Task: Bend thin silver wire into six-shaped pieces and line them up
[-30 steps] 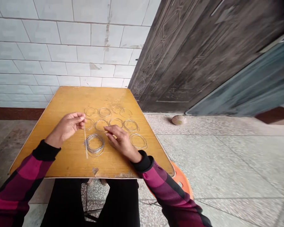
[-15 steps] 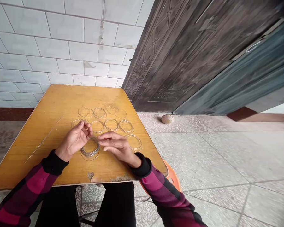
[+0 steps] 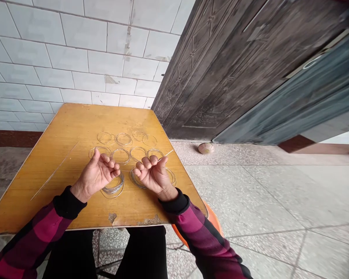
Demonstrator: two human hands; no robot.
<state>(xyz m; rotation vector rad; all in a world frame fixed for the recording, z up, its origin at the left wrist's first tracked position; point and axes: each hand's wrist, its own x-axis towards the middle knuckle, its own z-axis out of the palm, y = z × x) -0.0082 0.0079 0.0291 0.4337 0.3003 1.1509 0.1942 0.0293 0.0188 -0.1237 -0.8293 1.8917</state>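
Note:
My left hand [image 3: 99,174] is turned palm up with its fingers curled, gripping the near edge of a grey wire coil [image 3: 114,187] that lies on the yellow wooden table [image 3: 75,124]. My right hand [image 3: 151,171] is also palm up and closed on a second bundle of wire loops [image 3: 134,179]. A thin wire end [image 3: 169,152] pokes out of it to the upper right. The hands sit side by side, a short gap apart. Several finished wire rings [image 3: 121,155] lie in rows just beyond them.
A long straight wire [image 3: 55,170] lies on the table's left half. An orange stool [image 3: 212,221] shows under the table's right corner. A tiled wall stands behind, a dark carved door to the right, and a small round stone [image 3: 205,148] lies on the floor.
The straight wire left my left hand and now lies on the table's left. Both hands came to the coil, turned palm up and drew apart, my right taking some loops.

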